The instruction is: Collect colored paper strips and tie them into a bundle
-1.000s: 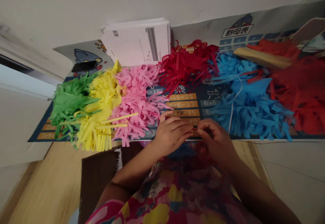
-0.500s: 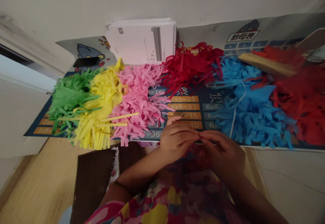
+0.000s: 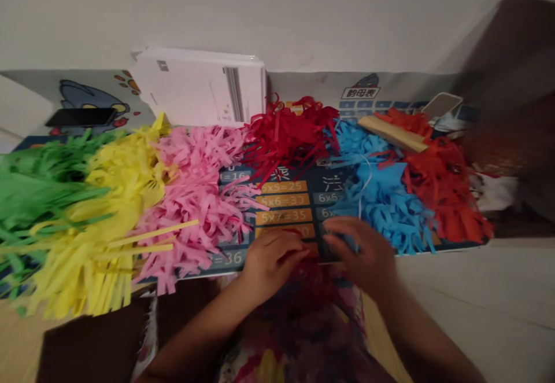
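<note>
My left hand (image 3: 271, 261) is closed on dark red fringed paper (image 3: 307, 282), which hangs over my lap at the table's front edge. To its right my right hand (image 3: 362, 253) has its fingers apart, with nothing visible between them. Beyond it lies a blue fringed paper bunch (image 3: 390, 198) with a white string (image 3: 369, 177) curving across it. Pink (image 3: 191, 198), yellow (image 3: 121, 180) and green (image 3: 39, 180) bunches lie to the left. A red bunch (image 3: 290, 134) sits at the back centre, an orange-red one (image 3: 446, 186) at the right.
A white box-like stack (image 3: 195, 88) stands against the wall, with a black phone (image 3: 82, 117) to its left. A wooden piece (image 3: 392, 132) rests across the right-hand bunches. The printed table mat (image 3: 284, 201) shows between bunches. A dark brown shape (image 3: 515, 99) stands at far right.
My hands, which met at the fingertips, are now apart, and the right one has opened. The view has turned right, bringing in the dark brown shape.
</note>
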`<move>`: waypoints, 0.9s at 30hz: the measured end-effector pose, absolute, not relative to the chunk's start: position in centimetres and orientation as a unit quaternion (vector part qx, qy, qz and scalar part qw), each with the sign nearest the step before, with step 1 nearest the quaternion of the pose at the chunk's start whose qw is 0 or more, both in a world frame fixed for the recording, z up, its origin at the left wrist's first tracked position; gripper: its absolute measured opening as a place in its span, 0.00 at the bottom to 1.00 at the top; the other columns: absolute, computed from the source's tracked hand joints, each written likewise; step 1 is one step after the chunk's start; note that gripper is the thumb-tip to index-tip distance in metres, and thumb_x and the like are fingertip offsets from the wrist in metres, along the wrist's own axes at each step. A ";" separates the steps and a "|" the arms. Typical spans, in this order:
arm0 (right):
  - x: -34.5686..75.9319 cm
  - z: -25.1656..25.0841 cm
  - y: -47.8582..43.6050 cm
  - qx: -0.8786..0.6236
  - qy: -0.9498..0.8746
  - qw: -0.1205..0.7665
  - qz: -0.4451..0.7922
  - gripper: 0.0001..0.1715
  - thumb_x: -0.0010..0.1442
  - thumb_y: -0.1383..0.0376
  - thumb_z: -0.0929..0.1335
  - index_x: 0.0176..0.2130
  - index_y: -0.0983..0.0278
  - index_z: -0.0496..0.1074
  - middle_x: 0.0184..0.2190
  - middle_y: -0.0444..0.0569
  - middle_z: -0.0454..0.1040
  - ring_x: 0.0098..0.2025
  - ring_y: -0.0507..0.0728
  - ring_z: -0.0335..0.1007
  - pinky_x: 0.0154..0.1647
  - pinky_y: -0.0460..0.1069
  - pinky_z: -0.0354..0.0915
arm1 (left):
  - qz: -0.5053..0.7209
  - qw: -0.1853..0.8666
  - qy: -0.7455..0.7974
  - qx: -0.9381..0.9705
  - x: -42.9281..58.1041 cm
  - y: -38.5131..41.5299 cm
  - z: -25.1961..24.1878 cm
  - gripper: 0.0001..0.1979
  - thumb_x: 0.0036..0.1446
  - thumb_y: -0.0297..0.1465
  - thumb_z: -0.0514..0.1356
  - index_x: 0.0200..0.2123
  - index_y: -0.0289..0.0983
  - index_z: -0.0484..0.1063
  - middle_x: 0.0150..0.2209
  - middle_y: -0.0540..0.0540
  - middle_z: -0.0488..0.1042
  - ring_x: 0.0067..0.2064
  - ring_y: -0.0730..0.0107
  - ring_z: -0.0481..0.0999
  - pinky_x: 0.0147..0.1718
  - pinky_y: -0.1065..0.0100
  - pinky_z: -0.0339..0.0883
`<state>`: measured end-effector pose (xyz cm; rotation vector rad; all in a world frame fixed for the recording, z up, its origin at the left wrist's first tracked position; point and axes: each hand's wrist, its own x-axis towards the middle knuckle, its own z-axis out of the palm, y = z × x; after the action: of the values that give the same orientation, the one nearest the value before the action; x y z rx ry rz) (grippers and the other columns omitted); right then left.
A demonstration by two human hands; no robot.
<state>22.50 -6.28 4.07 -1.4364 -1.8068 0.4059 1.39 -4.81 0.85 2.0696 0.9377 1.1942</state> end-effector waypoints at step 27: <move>19.5 6.8 -6.5 -0.571 -0.674 0.383 0.268 0.12 0.60 0.56 0.68 0.30 0.57 0.77 0.21 0.42 0.76 0.22 0.54 0.70 0.26 0.49 0.64 | 0.487 0.774 0.371 0.161 1.6 -5.2 1.6 0.20 0.37 0.35 0.77 0.30 0.35 0.72 0.24 0.54 0.74 0.26 0.77 0.74 0.31 0.72 0.71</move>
<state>19.51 -6.46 6.84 -1.4568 -1.7189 0.6831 1.61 -5.19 1.62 0.3479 0.8029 1.0552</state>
